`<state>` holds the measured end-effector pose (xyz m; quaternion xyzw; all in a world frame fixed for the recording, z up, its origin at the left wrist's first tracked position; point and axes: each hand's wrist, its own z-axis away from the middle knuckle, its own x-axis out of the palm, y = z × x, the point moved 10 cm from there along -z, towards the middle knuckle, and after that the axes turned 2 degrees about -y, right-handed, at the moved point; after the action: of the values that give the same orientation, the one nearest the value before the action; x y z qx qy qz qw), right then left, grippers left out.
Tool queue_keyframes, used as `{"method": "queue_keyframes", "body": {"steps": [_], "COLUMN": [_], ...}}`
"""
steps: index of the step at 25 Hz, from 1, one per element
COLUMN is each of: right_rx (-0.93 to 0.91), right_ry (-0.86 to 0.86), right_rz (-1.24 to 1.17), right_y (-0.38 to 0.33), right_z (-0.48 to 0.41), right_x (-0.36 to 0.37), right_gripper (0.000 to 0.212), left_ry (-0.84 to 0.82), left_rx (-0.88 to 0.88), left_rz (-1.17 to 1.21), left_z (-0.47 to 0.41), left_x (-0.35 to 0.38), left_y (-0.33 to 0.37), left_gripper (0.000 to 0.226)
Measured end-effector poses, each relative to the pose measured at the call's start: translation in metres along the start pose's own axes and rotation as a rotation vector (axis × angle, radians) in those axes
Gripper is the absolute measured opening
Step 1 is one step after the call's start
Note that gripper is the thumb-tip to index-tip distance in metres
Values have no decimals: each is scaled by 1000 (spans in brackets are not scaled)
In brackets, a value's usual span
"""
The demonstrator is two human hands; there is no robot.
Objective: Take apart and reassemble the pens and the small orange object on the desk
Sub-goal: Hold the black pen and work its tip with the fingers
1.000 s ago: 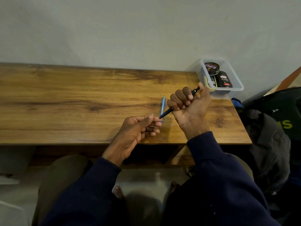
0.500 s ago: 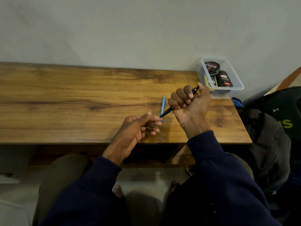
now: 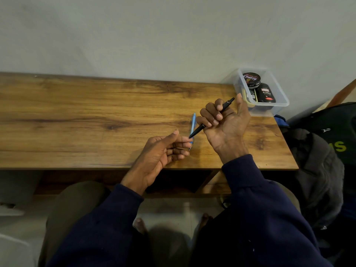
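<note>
Partly hidden behind the loosely curled, empty left hand (image 3: pixel 161 151), blue pen (image 3: pixel 193 124) lies flat; right hand (image 3: pixel 225 126) grips slim black pen (image 3: pixel 198 130).

A long brown wooden desk (image 3: pixel 77 116) against the pale plaster wall (image 3: pixel 154 35), things gathered on its right half.
A slim blue plastic pen (image 3: pixel 193 124) lies on the desk between the left hand (image 3: pixel 161 153) and the right hand (image 3: pixel 225 124); a thin black pen (image 3: pixel 226 105) crosses the right hand's curled fingers (its lower tip just beside the left forefinger). A clear plastic box (image 3: pixel 283 97) sits on the far right corner, a round black tin (image 3: pixel 251 79) in it; a dark fabric backpack (image 3: pixel 331 132) stands right of the desk.
</note>
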<state>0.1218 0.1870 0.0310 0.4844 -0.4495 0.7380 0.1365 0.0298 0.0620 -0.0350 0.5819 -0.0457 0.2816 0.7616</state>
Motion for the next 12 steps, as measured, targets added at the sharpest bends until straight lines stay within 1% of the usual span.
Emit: {"method": "queue_keyframes", "body": {"steps": [5, 12], "right_rx": [16, 11], "right_ry": [-55, -37], "right_rz": [45, -2], "right_y": [3, 2], "right_z": [0, -1], "right_x": [6, 3], "right_gripper": [59, 58], "left_ry": [-9, -7], "left_rx": [5, 2], "left_rz": [1, -12], "left_z": [0, 1], "left_x": [0, -1], "left_y": [0, 1], "left_gripper": [42, 42]}}
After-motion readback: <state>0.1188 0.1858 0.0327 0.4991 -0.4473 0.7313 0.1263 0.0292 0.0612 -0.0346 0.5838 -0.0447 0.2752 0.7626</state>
